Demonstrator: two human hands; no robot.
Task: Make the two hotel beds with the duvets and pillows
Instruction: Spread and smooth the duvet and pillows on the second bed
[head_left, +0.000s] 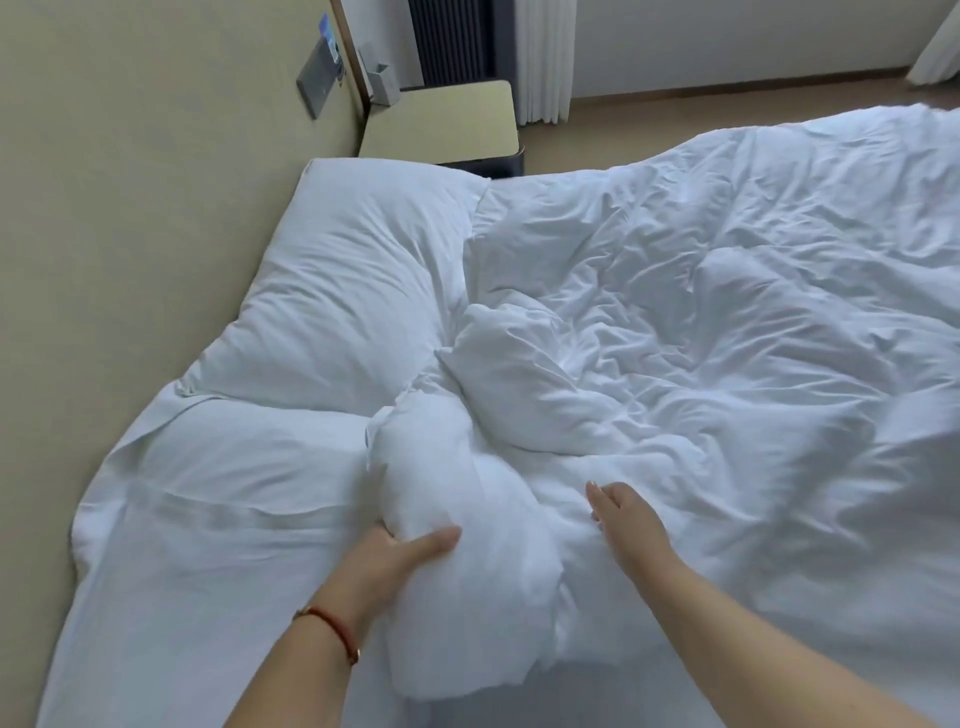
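Nearest the camera, two bare forearms reach out over the bed. L wrist has a red string bracelet (332, 626). The left hand (400, 553) grips a bunched-up corner of the white duvet (701, 332): thumb lies across the front of the wad, fingers tucked behind it and hidden. The right hand (626, 512) is just beside that bunch, fingers straight and together, laid flat on the duvet fabric w/o curling round anything.

The gripped wad stands up as a thick roll at bottom centre, approx. between the two hands. To its left the white bed sheet (208, 519) lies bare and fairly smooth, w/ a few long creases, running down the near-left side of the mattress.

Past the hands the duvet spreads rumpled over the centre and right of the bed, heavily creased, reaching the far right edge. A white pillow (337, 291) lies at the head end on the left, against the beige wall (130, 208), touching the duvet's edge on its right.

Further back, a beige nightstand (441, 124) sits beside the bed head. A grey wall panel (319, 83) is mounted above-left of it. Behind: dark radiator (452, 41), white curtain (545, 57), strip of brown floor (727, 98).
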